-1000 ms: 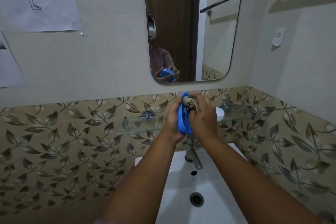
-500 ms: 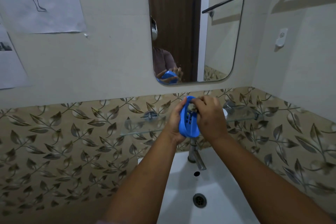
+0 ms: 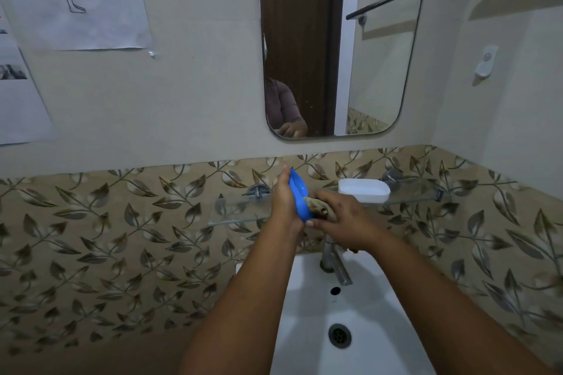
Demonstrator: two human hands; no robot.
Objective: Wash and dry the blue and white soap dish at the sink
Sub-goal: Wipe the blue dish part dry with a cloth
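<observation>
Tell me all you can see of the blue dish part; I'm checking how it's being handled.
The blue dish part looks like glossy plastic, oval and shallow. It stands on edge above the tap, hollow side facing right. The left hand grips its back, and the right hand presses a brownish rag against its lower inside. No holes show from this angle.

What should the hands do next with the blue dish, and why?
Probably keep rubbing: the left hand holds the blue plastic soap dish part on edge, and the right hand presses a brownish cloth against it.
</observation>
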